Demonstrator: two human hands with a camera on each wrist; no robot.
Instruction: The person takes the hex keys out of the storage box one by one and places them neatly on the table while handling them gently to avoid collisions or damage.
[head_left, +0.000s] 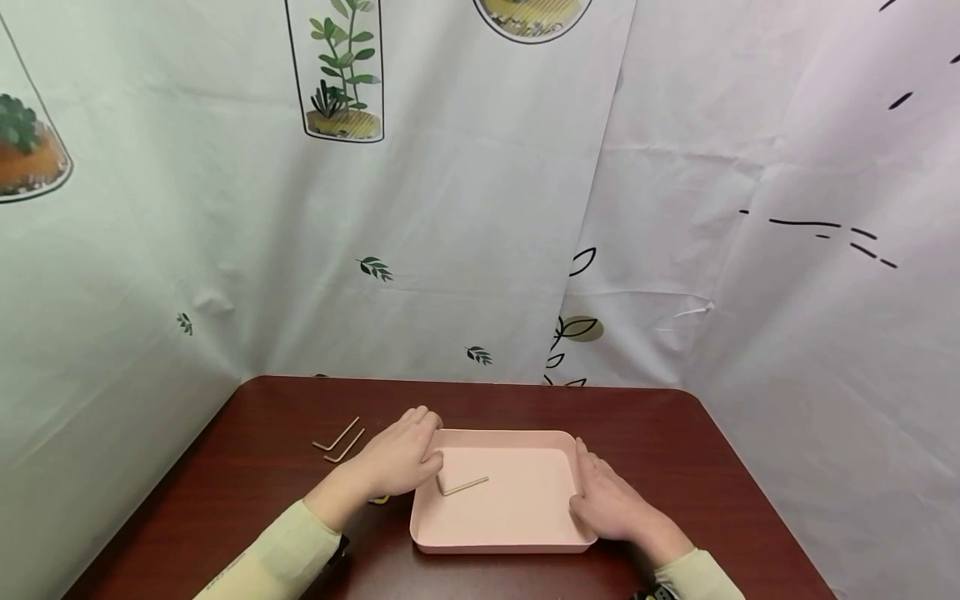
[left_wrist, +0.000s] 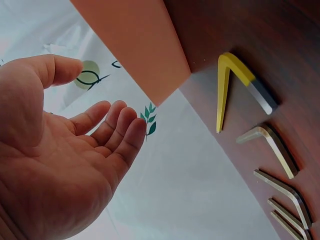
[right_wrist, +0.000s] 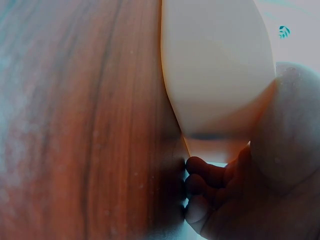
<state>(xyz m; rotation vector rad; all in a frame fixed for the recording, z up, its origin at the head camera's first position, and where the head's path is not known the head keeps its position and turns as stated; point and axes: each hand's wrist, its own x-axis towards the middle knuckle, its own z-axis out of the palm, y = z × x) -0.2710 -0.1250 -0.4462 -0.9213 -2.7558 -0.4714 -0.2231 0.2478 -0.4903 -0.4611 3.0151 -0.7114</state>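
A pink rectangular tray (head_left: 510,533) stands on the table, with one L-shaped hex key (head_left: 467,486) lying inside near its left wall. Over the tray's left edge hovers my left hand (head_left: 405,454); the left wrist view shows its fingers loosely bent with nothing in them. My right hand (head_left: 606,500) grips the tray's right side, thumb at the rim and fingers along the outer wall. To the left, on the table, lie more hex keys (head_left: 347,446), including a yellow hex key (left_wrist: 235,67) mostly hidden by my left arm in the head view.
The dark red-brown table (head_left: 720,500) ends at its far edge against a white printed cloth (head_left: 465,208), which also hangs along both sides. Several hex keys lie in a row in the left wrist view, beside the tray.
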